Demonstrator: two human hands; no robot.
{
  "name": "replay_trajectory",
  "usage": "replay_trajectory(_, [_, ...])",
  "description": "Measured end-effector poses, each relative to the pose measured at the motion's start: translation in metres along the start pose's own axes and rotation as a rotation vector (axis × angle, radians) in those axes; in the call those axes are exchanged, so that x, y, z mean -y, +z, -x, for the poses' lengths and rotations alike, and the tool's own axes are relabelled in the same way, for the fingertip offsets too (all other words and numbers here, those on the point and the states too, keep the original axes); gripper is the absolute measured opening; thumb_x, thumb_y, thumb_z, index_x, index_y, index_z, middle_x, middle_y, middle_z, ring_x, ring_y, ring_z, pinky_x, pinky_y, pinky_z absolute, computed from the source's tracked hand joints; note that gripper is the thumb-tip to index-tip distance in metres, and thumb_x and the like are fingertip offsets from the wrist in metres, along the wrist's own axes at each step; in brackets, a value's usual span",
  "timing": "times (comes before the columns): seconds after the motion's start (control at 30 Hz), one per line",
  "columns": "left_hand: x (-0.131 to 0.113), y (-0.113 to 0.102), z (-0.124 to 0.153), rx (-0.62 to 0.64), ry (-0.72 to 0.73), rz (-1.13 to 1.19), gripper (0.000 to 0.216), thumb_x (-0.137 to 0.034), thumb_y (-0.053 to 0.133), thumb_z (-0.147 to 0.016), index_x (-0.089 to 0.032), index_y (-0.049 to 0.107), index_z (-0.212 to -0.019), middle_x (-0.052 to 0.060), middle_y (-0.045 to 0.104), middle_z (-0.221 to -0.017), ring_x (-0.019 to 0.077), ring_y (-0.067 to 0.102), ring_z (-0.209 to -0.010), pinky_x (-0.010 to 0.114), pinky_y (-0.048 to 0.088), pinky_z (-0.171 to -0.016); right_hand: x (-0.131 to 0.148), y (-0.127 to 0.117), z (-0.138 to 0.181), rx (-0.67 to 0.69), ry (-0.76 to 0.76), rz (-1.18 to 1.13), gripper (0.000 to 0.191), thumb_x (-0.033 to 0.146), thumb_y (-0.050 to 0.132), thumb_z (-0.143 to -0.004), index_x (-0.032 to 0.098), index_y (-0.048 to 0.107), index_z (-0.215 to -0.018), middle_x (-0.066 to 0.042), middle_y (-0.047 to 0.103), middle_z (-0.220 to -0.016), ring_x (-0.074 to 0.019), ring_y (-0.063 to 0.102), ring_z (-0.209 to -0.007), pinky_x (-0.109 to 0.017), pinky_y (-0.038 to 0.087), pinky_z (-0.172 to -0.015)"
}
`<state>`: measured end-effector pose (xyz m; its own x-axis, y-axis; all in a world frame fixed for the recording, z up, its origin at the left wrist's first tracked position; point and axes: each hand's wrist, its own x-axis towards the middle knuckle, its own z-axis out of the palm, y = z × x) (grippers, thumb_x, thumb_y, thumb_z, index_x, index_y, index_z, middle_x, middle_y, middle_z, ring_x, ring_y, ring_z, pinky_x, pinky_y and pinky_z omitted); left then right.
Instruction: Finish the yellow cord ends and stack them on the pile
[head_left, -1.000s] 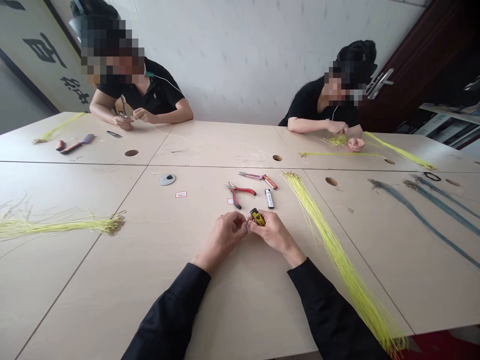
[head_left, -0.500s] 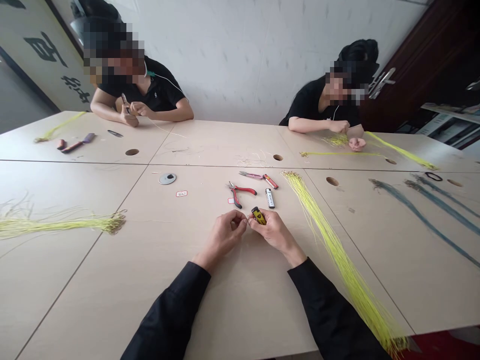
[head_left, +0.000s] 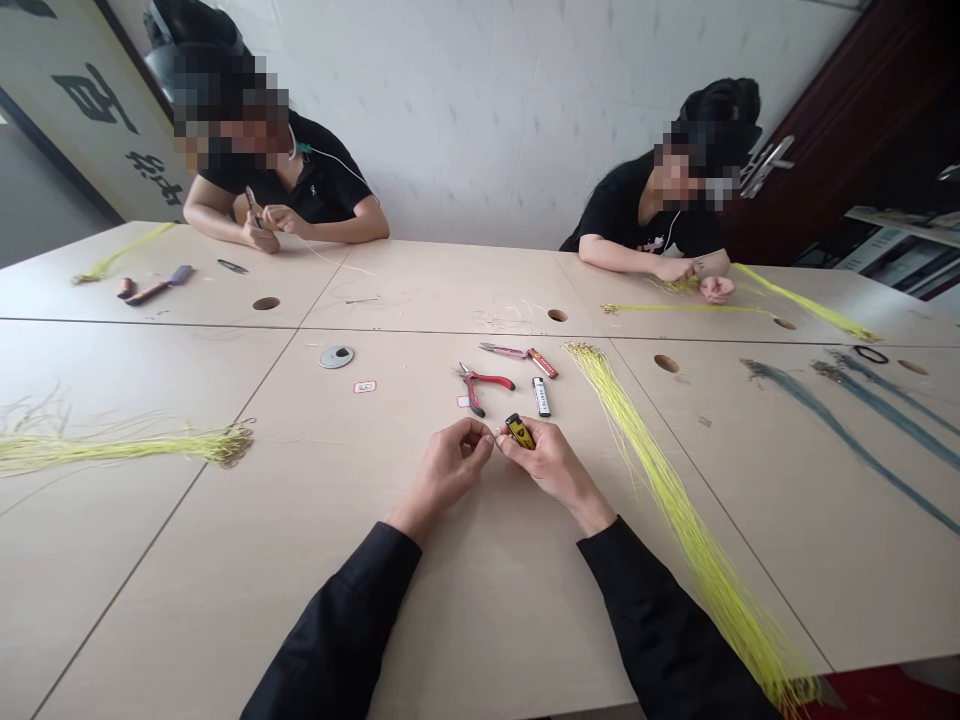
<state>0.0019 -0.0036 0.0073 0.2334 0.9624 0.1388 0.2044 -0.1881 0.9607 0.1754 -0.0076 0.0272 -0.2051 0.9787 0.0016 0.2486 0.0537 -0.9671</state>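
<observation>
My right hand point(head_left: 551, 460) is closed around a yellow-and-black lighter point(head_left: 520, 431), its thumb and forefinger pinched toward the left hand. Fingertip to fingertip with it, my left hand point(head_left: 451, 460) is also pinched; what lies between its fingers is too small to make out. Just beyond my hands lie red-handled pliers point(head_left: 484, 384) with their handles spread. A white lighter point(head_left: 541, 396) rests close to the right hand. Farther off are a red lighter point(head_left: 543, 362) and small pink-handled snips point(head_left: 504, 350), nearly touching each other.
A long bundle of yellow cords point(head_left: 667, 490) runs along my right arm, another yellow bundle point(head_left: 187, 446) lies left. Blue-grey cords point(head_left: 840, 425) are at far right. A grey disc point(head_left: 337, 357) sits beyond my left hand. Two people point(head_left: 300, 190) work across the table point(head_left: 450, 290).
My hands keep almost the same pinched pose. The view has shifted very slightly. Across the table, the person on the right has moved their hands a little.
</observation>
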Motion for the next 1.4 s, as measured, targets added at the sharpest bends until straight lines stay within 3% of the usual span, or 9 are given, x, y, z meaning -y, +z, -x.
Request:
replay_trajectory(0.13, [0.0,-0.001,0.0,0.011,-0.046,0.028,0.024,-0.037,0.054,-0.09,-0.016,0.058,-0.079,-0.002,0.055,-0.068,0.0096,0.046,-0.059,0.021,0.037,-0.055,0.0,-0.001,0.001,-0.029,-0.021,-0.018,0.032,0.047,0.061,-0.089,0.02,0.064,-0.105,0.006,0.04,-0.065,-0.0113,0.032,-0.054,-0.025,0.032,-0.054])
replay_trajectory(0.33, [-0.003,-0.002,0.0,0.02,-0.05,0.057,0.022,-0.035,0.054,-0.09,-0.016,0.058,-0.079,-0.001,0.056,-0.07,0.0107,0.048,-0.063,0.022,0.039,-0.058,0.004,-0.001,0.002,0.006,-0.067,0.025,0.03,0.049,0.059,-0.091,0.019,0.061,-0.088,0.005,0.04,-0.065,-0.0117,0.034,-0.056,-0.026,0.031,-0.055])
replay_trajectory(0.77, [0.002,-0.001,0.0,0.072,-0.076,0.116,0.028,-0.043,0.058,-0.091,-0.016,0.061,-0.083,-0.002,0.054,-0.07,0.0099,0.044,-0.061,0.021,0.036,-0.055,-0.001,0.001,0.002,-0.011,-0.125,0.062,0.031,0.049,0.055,-0.095,0.019,0.058,-0.088,0.002,0.049,-0.072,-0.0134,0.042,-0.064,-0.026,0.036,-0.061])
replay_trajectory(0.97, [0.003,0.0,-0.002,0.008,-0.076,0.086,0.027,-0.041,0.059,-0.09,-0.015,0.062,-0.082,-0.001,0.058,-0.072,0.0101,0.047,-0.062,0.022,0.038,-0.058,-0.001,0.002,0.002,-0.043,-0.086,0.043,0.036,0.055,0.055,-0.094,0.019,0.057,-0.089,0.003,0.045,-0.07,-0.0128,0.04,-0.062,-0.026,0.034,-0.06])
replay_trajectory(1.13, [0.002,-0.001,-0.003,-0.069,-0.062,0.051,0.027,-0.04,0.06,-0.09,-0.015,0.067,-0.084,0.002,0.066,-0.08,0.012,0.053,-0.069,0.024,0.042,-0.065,0.002,0.008,0.003,-0.052,-0.014,0.121,0.057,0.062,0.033,-0.099,0.018,0.055,-0.069,0.003,0.039,-0.06,-0.0123,0.036,-0.056,-0.027,0.029,-0.057])
replay_trajectory(1.4, [-0.004,-0.001,-0.001,-0.083,-0.024,0.021,0.024,-0.039,0.063,-0.089,-0.016,0.07,-0.084,0.003,0.071,-0.082,0.0153,0.062,-0.076,0.026,0.047,-0.07,0.0,0.013,0.0,-0.128,0.044,0.28,0.052,0.056,0.039,-0.095,0.02,0.041,-0.058,0.004,0.038,-0.054,-0.0116,0.037,-0.054,-0.028,0.026,-0.056])
